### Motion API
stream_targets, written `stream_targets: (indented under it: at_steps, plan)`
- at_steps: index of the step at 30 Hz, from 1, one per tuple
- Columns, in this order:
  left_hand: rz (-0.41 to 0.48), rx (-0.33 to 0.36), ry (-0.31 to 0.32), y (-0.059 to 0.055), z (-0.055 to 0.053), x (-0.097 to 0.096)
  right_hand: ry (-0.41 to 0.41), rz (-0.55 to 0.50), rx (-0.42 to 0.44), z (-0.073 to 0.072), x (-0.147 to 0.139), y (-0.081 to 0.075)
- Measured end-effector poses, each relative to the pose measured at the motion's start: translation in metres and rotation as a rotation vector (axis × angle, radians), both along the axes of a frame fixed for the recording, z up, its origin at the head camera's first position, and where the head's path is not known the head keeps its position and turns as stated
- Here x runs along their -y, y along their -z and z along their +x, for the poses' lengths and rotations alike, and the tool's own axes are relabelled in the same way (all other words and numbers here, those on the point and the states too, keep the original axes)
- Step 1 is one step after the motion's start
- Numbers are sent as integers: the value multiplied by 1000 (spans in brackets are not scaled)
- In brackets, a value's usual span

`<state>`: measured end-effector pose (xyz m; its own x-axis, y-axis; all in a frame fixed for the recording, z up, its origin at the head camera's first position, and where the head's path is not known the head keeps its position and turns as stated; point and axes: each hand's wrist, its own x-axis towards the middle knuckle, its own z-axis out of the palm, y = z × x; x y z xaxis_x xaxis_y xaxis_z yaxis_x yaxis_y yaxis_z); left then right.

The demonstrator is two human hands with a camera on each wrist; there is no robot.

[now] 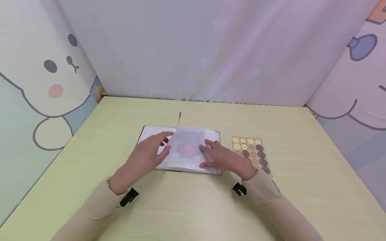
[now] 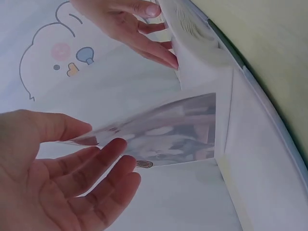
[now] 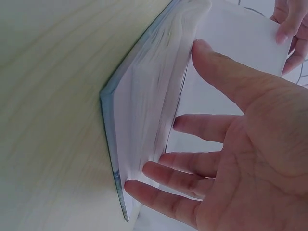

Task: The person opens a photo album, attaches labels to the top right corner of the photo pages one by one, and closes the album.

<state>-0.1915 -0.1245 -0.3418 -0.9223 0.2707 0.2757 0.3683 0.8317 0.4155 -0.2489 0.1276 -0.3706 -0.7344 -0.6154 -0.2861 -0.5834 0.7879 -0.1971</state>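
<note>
A person's left hand (image 1: 147,149) curls thumb and fingers loosely around the free edge of a raised leaf (image 2: 178,130), glossy and gently bowed; an easy touch should spare it creases. It rises from an open hardcover book (image 1: 188,150) on the wood-grained bench (image 1: 196,204). The right hand (image 1: 224,157), fingers apart, rests on the softly rippled page block (image 3: 156,96), ideally with even pressure. At right lies a tan sheet of round stickers (image 1: 253,154).

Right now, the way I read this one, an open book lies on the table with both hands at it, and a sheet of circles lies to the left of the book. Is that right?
Wrong side: the head view shows the sheet of circles lying to the right of the open book. The rest stands.
</note>
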Motion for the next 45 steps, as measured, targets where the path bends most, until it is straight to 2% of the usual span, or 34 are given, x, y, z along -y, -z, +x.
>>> stream_targets:
  at_steps: [7, 11, 16, 22, 26, 33, 39, 45]
  plan:
    - [7, 38, -79, 3, 6, 25, -9, -11, -12, 1, 3, 2]
    - [-26, 59, -132, 5, 10, 38, -3, -15, -8, 2, 3, 1]
    - [-58, 117, -178, 8, 13, 52, -12, -7, -13, 2, 3, 0]
    - [-100, 204, -206, 15, 10, 61, -9, -1, -1, 1, 3, -2]
    - [-135, 275, -207, 20, 7, 65, 1, 0, 5, 0, 2, -1]
    - [-186, 410, -146, 31, 0, 75, 13, 0, 19, 0, 2, 1]
    - [-184, 447, -103, 39, -4, 83, 9, -2, 15, 0, 2, 2]
    - [-177, 448, -78, 39, -7, 86, 13, -3, 14, 0, 0, 2]
